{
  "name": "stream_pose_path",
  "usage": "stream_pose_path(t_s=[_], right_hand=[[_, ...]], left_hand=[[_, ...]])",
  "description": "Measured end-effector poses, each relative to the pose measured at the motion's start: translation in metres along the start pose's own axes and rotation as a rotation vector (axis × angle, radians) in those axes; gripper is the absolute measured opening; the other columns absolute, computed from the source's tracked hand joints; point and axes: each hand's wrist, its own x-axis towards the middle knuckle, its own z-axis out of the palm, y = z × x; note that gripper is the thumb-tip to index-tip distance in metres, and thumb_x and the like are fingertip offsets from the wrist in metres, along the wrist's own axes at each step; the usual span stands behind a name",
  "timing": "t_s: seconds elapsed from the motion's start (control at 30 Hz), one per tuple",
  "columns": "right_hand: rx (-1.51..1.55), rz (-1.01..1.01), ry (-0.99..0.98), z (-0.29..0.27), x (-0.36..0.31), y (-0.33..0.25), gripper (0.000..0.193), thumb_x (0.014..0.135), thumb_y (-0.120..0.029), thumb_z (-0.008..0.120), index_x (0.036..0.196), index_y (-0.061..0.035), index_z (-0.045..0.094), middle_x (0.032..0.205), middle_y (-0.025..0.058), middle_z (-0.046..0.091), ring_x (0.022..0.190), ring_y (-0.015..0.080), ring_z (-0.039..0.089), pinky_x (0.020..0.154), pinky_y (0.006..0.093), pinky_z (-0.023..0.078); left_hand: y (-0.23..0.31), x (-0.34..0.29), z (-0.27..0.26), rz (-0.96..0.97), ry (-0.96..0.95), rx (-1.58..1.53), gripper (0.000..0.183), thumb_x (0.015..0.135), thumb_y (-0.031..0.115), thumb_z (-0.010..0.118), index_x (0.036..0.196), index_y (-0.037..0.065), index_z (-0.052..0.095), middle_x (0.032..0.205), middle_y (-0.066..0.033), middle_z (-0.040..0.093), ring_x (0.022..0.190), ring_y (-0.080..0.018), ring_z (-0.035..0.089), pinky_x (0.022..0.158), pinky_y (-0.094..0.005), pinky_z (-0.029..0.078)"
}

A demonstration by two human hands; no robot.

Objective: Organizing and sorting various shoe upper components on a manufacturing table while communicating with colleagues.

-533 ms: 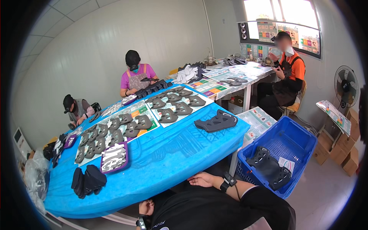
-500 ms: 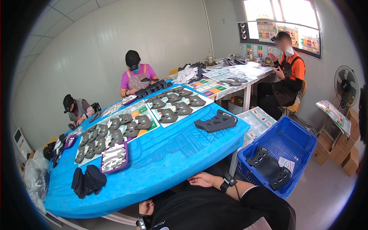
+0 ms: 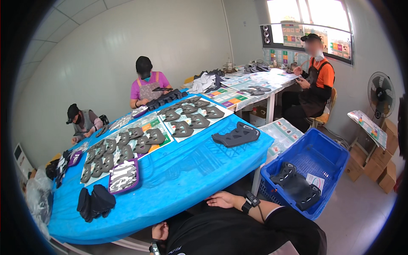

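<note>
By the desk's (image 3: pixel 182 170) right corner, a dark pad (image 3: pixel 236 135) is laid lengthwise left-to-right; right hand (image 3: pixel 221 199) released, left hand (image 3: pixel 160 231) unclear.

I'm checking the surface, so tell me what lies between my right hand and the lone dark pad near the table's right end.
Just the blue tablecloth lies between your right hand and the dark pad, as the head view shows.

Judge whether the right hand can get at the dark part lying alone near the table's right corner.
Probably yes: the right hand, seemingly empty, has only blue cloth between it and the dark part, though how far it must stretch is unclear.
</note>
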Motion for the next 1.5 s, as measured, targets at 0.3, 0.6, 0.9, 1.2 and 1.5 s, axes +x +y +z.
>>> stream_pose_path(t_s=[0.3,0.6,0.9,1.2,1.5], right_hand=[[-0.046,0.060,-0.014,0.004,-0.001,0.002,0.022,0.082,-0.006,0.045,0.103,0.0001,0.048,0.103,0.0108,0.050,0.095,0.0212,0.048,0.086,0.0344,0.039],[-0.040,0.022,0.047,-0.001,-0.003,0.004,0.023,0.082,-0.009,0.047,0.103,0.0002,0.047,0.099,0.0109,0.052,0.089,0.0196,0.051,0.082,0.0316,0.042],[-0.016,0.006,-0.001,0.009,-0.003,0.004,0.013,0.080,-0.008,0.049,0.092,-0.0024,0.046,0.087,0.0090,0.051,0.081,0.0180,0.050,0.076,0.0302,0.043],[-0.002,0.003,-0.010,0.004,-0.003,0.003,0.012,0.080,-0.008,0.049,0.090,-0.0023,0.046,0.088,0.0100,0.051,0.083,0.0188,0.051,0.077,0.0312,0.043],[0.007,0.005,0.008,0.004,0.000,0.005,0.011,0.079,-0.007,0.049,0.090,-0.0030,0.047,0.086,0.0099,0.052,0.081,0.0188,0.052,0.075,0.0309,0.044]], left_hand=[[0.003,-0.007,0.015,0.036,-0.001,0.033,0.020,0.071,-0.008,0.050,0.089,0.001,0.050,0.074,-0.0082,0.056,0.064,-0.0170,0.056,0.054,-0.0257,0.046],[-0.004,0.007,-0.008,0.028,-0.006,0.012,0.020,0.073,-0.005,0.051,0.091,0.003,0.049,0.074,-0.0071,0.054,0.059,-0.0155,0.051,0.051,-0.0243,0.042],[-0.001,0.026,-0.074,0.212,-0.119,0.879,0.016,0.082,0.007,0.045,0.093,-0.004,0.050,0.084,-0.0094,0.055,0.074,-0.0185,0.051,0.065,-0.0253,0.044],[0.012,0.030,-0.063,-0.330,-0.244,-0.076,0.020,0.085,0.016,0.042,0.094,-0.001,0.051,0.086,-0.0109,0.055,0.076,-0.0190,0.053,0.063,-0.0283,0.047],[0.014,0.031,-0.067,-0.482,-0.273,-0.199,0.019,0.085,0.017,0.044,0.093,0.002,0.052,0.086,-0.0114,0.057,0.075,-0.0217,0.055,0.060,-0.0313,0.049]])
